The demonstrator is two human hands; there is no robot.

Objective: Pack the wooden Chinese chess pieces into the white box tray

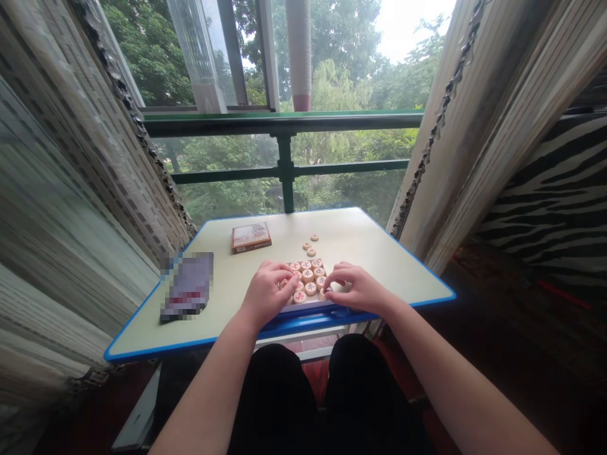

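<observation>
Several round wooden Chinese chess pieces (307,275) with red or dark characters lie packed in rows in a shallow box tray (306,308) near the front edge of the table. My left hand (269,289) is over the tray's left side, its fingers closed around a chess piece (283,284) that they partly cover. At the tray's right edge, my right hand (355,289) curls its thumb and index finger against another chess piece (322,294). Beyond the tray, three loose chess pieces (311,252) rest on the table.
The pale table (379,253) has a blue rim. A flat brown box (251,237) sits toward its back left, and a blurred dark item (188,284) lies at the left edge. Curtains (455,189) hang on both sides, with a green railing (284,123) behind the table.
</observation>
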